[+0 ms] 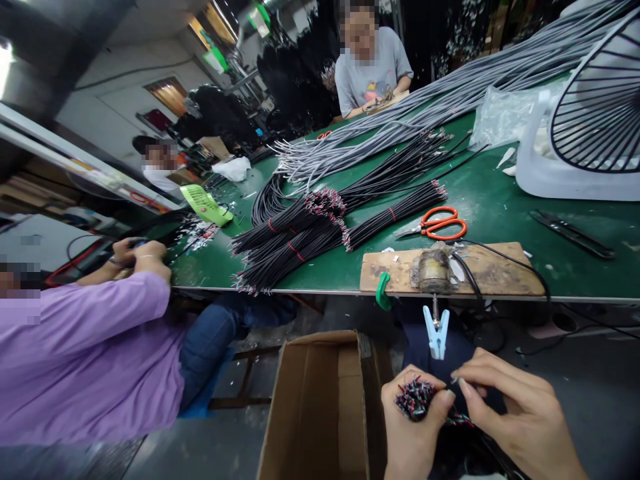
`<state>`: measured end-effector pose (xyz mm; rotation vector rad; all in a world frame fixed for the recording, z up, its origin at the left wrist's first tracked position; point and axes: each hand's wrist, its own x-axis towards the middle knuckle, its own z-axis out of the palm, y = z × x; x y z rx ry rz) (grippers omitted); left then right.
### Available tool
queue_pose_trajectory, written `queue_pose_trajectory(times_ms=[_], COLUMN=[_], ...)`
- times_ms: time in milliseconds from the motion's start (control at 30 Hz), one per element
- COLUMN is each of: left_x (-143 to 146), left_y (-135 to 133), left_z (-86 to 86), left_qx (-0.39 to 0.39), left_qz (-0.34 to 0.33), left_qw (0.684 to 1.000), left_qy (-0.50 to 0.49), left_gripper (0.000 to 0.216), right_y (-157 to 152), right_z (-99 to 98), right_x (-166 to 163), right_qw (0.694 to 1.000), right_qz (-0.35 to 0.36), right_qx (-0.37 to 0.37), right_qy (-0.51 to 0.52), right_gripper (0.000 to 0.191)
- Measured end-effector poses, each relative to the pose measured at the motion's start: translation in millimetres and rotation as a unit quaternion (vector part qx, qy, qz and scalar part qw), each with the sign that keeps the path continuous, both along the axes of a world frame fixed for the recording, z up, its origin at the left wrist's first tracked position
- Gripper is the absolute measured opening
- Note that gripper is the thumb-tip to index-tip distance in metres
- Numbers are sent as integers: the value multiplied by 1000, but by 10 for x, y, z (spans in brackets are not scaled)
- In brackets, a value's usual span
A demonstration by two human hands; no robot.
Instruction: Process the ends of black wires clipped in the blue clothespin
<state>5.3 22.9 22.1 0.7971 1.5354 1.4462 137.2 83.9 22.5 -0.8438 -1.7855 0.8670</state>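
Observation:
My left hand (413, 423) is closed around a bundle of thin cables (415, 398), with red, white and black wire ends facing up. Close beside it, my right hand (515, 407) is pinched, thumb against forefinger, on something small and pale that I cannot make out. A cable with coloured wires (460, 420) runs below the two hands. Just above them a light blue clothes peg (436, 333) hangs on the shaft of a small motor (434, 270). That motor is fixed to a wooden board (495, 270) at the table edge, with a green clamp (383, 291) on it.
Tied black cable bundles (310, 233) and long grey cables (345, 150) lie on the green table (565, 267). Orange-handled scissors (443, 222), a dark cutter (573, 233) and a white fan (590, 127) are there too. An open cardboard box (317, 400) stands left; a purple-shirted person (95, 360) sits beyond.

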Motion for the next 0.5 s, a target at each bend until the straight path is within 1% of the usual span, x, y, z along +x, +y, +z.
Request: queue_pose_trajectory(times_ms=[100,167,300,367,433,500], left_x=[-11,-23,-42,-42,-38,-33], left_y=[3,4,4,2,0,-3], left_z=[-25,-32,-36,-50,-70,-89], left_qx=[4,6,1,-2,5,15], left_qz=[-6,-3,-3,-5,-5,-13], left_qw=[1000,999,999,999,999,999], left_qy=[-29,-41,-51,-48,-42,-35], left_gripper=[18,18,17,17,18,19], right_y=[7,4,-26,-37,-36,-30], right_z=[-39,-71,-110,-106,-94,-86], right_x=[5,21,55,61,57,45], right_qw=[999,998,999,999,999,999], right_qz=[22,20,-36,-32,-11,5], right_qx=[-43,-54,-23,9,36,46], right_qy=[-2,-4,22,25,19,16], right_gripper=[15,14,16,22,28,32])
